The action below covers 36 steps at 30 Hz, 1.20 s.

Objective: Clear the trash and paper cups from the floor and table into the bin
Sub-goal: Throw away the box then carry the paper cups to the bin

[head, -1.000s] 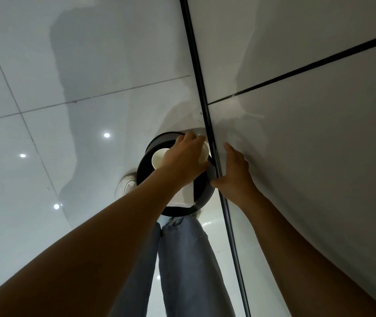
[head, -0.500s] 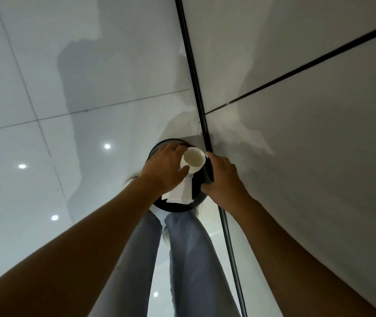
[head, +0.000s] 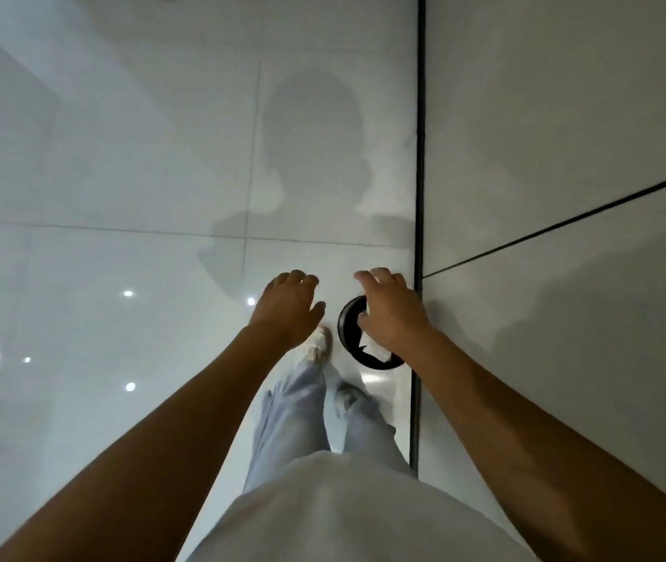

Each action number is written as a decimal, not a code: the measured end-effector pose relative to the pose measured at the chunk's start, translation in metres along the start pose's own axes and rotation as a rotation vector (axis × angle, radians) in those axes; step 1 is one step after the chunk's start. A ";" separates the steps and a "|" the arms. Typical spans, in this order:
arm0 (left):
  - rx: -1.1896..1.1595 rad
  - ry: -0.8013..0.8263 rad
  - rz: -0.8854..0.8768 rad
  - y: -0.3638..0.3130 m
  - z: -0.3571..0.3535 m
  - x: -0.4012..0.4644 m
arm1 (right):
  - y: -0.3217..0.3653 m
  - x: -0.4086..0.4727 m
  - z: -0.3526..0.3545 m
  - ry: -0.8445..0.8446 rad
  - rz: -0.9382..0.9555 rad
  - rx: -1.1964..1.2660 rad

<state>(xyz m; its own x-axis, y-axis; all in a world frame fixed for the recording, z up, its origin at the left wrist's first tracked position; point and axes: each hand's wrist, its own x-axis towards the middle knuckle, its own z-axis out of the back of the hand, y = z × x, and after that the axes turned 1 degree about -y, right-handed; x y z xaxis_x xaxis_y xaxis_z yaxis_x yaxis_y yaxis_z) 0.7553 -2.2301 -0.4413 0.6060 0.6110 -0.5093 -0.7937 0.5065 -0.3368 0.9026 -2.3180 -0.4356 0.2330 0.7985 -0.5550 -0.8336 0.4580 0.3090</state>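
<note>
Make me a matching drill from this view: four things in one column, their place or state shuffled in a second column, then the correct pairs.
Things
1. left hand
2. right hand
3. bin
4. white paper

Places or states
A. black and round, on the floor by the wall
B. inside the bin
C. over the bin, holding nothing
D. left of the bin, over bare floor

Pairs: 1-D, 2-C, 3-A, 4-B
</note>
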 end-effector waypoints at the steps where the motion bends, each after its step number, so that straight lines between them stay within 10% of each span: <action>1: -0.015 -0.042 0.042 0.006 0.009 -0.022 | 0.016 -0.008 0.006 0.007 0.047 -0.036; 14: -0.440 -0.424 0.737 0.082 -0.026 -0.355 | 0.261 -0.159 -0.040 0.173 0.745 -0.434; 36: -0.834 -0.751 1.551 0.296 -0.228 -0.876 | 0.665 -0.494 -0.413 0.512 1.370 -0.725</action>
<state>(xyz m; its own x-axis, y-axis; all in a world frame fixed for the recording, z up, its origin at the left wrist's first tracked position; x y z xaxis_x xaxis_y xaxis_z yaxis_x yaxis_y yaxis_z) -0.0220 -2.7538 -0.2750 -0.8423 0.3892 -0.3729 -0.2636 -0.9009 -0.3448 0.0262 -2.5696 -0.2748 -0.8954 0.1574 -0.4166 -0.3477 -0.8315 0.4333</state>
